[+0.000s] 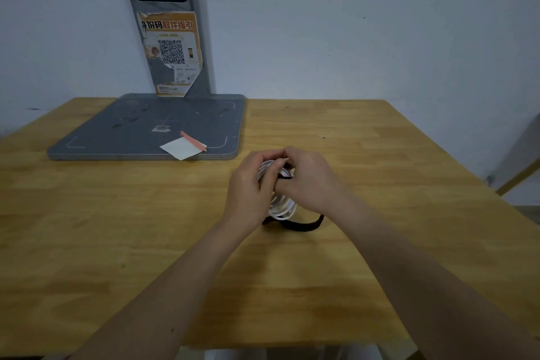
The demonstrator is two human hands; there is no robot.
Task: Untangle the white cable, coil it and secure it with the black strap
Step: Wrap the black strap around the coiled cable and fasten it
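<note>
The white cable [281,207] is wound into a small coil and held upright between both hands above the wooden table [380,155]. My left hand [248,187] grips the coil's left side with curled fingers. On the right side my right hand [309,181] holds the coil too, its thumb pressed across the coil where the black strap crosses it. The black strap [304,225] hangs below the coil, and its loose end loops onto the table to the right. Most of the coil's middle is hidden by my fingers.
A grey metal base plate [117,131] with an upright post [175,38] stands at the table's back left. A white slip of paper [181,147] and a pink pen-like stick [194,141] lie on its front edge. The table's right edge runs diagonally.
</note>
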